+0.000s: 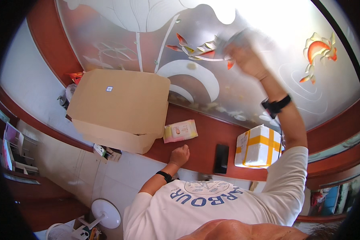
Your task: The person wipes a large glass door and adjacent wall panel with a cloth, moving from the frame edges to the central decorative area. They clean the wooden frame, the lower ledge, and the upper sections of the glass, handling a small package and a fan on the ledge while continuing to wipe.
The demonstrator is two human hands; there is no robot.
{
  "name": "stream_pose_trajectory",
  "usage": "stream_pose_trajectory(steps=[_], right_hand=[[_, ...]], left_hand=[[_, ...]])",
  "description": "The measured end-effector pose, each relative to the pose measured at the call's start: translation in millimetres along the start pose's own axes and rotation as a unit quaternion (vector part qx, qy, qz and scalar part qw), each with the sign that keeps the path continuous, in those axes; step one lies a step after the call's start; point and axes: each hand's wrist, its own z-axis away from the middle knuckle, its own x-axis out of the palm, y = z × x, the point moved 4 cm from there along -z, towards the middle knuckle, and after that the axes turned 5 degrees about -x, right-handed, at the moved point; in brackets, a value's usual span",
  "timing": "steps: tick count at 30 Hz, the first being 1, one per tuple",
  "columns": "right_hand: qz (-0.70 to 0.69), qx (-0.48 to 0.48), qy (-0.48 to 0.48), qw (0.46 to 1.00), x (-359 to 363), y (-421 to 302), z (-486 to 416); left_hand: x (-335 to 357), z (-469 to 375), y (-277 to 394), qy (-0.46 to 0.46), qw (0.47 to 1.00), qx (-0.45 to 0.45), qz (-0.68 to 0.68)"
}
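My right hand (pixel 243 57) is raised against the etched glass panel (pixel 195 78), over the tail end of a painted goldfish. Motion blur smears it, and a greyish cloth-like thing (pixel 241 37) shows at its fingers. Low at the front edge of the red-brown wooden ledge, my left hand (pixel 180 155) rests with its fingers curled; nothing shows in it. Just beyond that hand lies a pink and yellow pack of wet wipes (pixel 180 131). To its right a black smartphone (pixel 221 159) lies flat on the ledge (pixel 205 126).
A large open cardboard box (pixel 123 105) covers the ledge's left end. Right of the phone stands a white foam box (pixel 258 147) bound with yellow tape, close under my right arm. A white round-based stand (pixel 106 213) and a fan (pixel 59 231) are on the floor, lower left.
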Motion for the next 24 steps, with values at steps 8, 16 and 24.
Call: stream_pose_trajectory(steps=[8,16,24], right_hand=[[0.311,0.341,0.25,0.851,-65.6,63.4,19.1],[0.125,0.166,-0.116,0.971,150.0,-176.9,130.2],[0.11,0.136,-0.047,0.983,102.6,-115.8,127.2]], left_hand=[[4.9,-1.3,-1.2,-0.011,1.0,-0.005,-0.004],[3.2,-1.6,2.1,0.002,0.999,0.0,-0.037],[4.6,-1.3,4.0,-0.008,0.999,-0.002,-0.05]])
